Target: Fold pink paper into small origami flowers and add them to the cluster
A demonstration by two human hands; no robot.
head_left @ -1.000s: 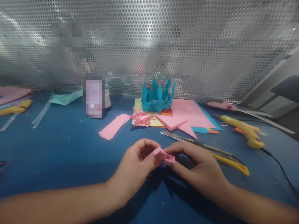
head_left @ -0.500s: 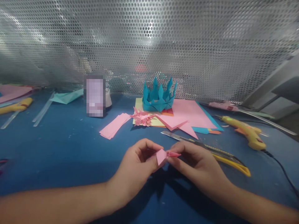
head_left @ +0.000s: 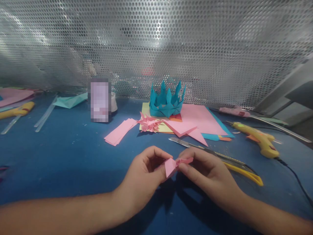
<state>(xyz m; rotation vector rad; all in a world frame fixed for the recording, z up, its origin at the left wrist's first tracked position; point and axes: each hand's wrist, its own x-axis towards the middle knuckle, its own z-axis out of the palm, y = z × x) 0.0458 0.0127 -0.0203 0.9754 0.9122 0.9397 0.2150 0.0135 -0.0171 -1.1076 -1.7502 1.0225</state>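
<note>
Pink folded paper [head_left: 170, 167], in front of the blue crown [head_left: 166, 106], is pinched by the left hand [head_left: 146, 173] and right hand [head_left: 207, 168]; probably light and easily creased, it needs gentle hold at its folds.

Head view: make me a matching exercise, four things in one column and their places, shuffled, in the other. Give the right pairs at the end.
Things
1. Blue paper crown
2. Small folded pink paper
3. Yellow-and-black cutter
4. Pink paper strips

Places
A. Lying just beyond the right hand, partly hidden by it
B. Fanned out on the blue tabletop, left of the crown
C. Standing on the layered coloured sheets
D. Held between the fingers of the left hand and the right hand

Right pairs: 1-C, 2-D, 3-A, 4-B
</note>
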